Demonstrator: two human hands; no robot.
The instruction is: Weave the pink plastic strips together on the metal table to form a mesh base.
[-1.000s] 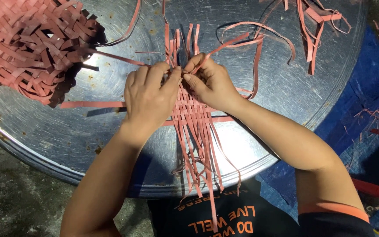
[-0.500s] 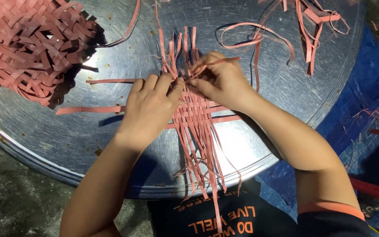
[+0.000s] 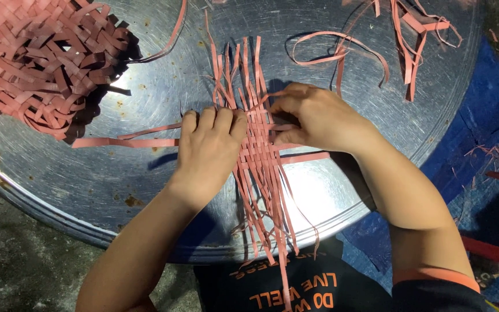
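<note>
- Left hand [image 3: 212, 147] lies flat, pressing the pink strip weave [image 3: 258, 156] at mid round metal table [image 3: 116, 190]
- Right hand [image 3: 313, 118] pinches one strip [image 3: 272, 97] of it
- Woven pile [image 3: 36, 58] far left

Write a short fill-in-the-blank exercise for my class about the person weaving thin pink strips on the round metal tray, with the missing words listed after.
1. Both hands rest on a partly woven mat of thin pink strips that lies on a round tray made of ____.
2. The left hand presses on the mat with its ____ curled down.
3. The tangled heap of woven pink strips lies at the tray's upper ____ side.
4. The right hand pinches a single ____.

Missing words: metal; fingers; left; strip
</note>
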